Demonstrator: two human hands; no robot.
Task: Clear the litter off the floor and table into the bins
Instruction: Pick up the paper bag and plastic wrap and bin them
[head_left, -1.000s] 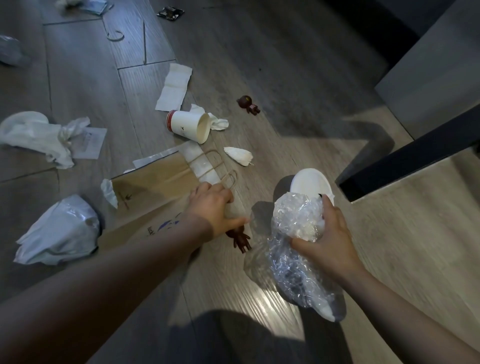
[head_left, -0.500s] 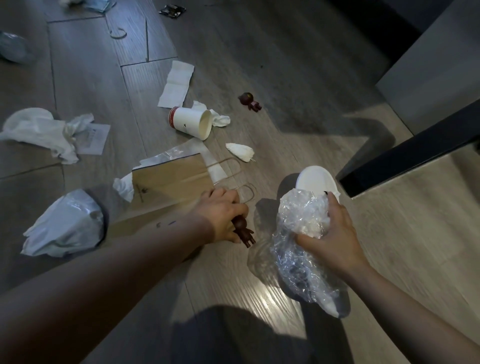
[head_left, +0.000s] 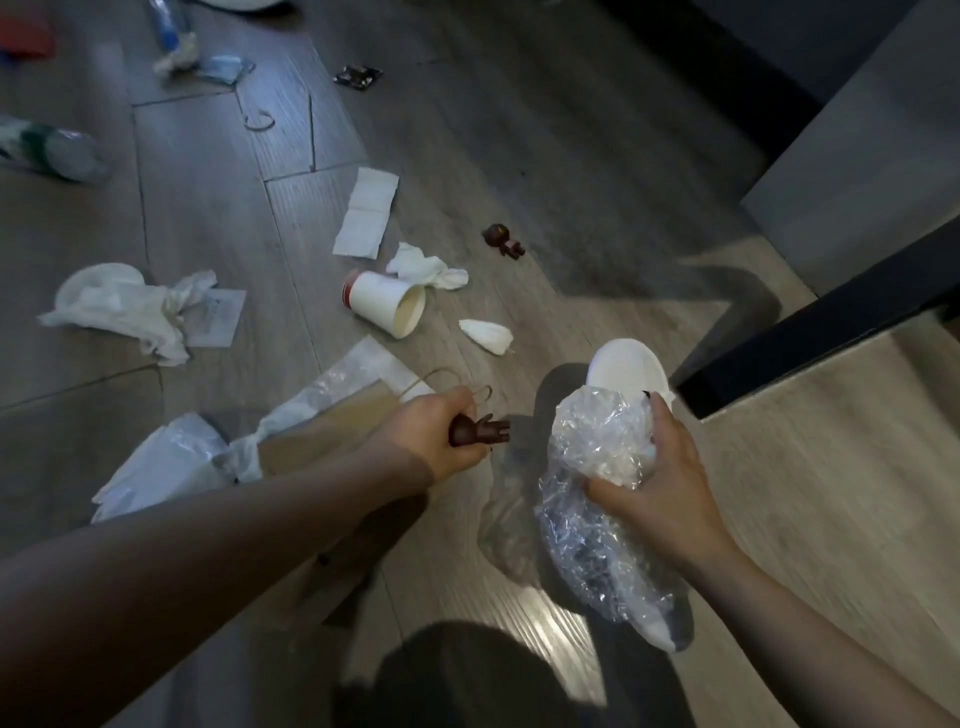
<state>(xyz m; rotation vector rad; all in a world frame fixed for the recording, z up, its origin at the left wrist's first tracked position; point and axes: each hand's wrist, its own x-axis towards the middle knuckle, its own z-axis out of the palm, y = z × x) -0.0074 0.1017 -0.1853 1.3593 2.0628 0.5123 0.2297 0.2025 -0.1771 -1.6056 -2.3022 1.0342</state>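
From the head view we are looking down at a wooden floor (head_left: 519, 130) strewn with litter.

We are finding several things hard to make out. The brown paper bag (head_left: 332, 431) is lying mostly hidden behind the left forearm, with only its top edge and wire-like handles showing. The head of the dark figurine (head_left: 480, 431) is sinking into the left hand (head_left: 441, 434), whose fingers are curling tight around it and holding it just above the floor, legs pointing right. The right hand (head_left: 660, 478) is clutching a crumpled clear plastic bag (head_left: 597, 519), fingers and thumb pressing into its upper part. Something pale is sitting inside, but we are unable to tell what. A white rounded object (head_left: 628, 364) is peeking out behind that bag, and we cannot identify it. A plastic bottle (head_left: 52, 153) at the left edge is showing blurred and cut off.

Counting, we are seeing:
- two hands
- two figurines, the second figurine (head_left: 504, 241) lying on the floor well apart from the first
- one paper cup (head_left: 387, 309) on its side
- one flat napkin (head_left: 366, 213)
- one crumpled tissue (head_left: 428, 273) touching the cup's rim
- one small white scrap (head_left: 487, 336)
- two white plastic bags: one white bag (head_left: 124, 306) at far left, a second white bag (head_left: 161, 467) beside the paper bag
- one dark wrapper (head_left: 357, 76) near the top
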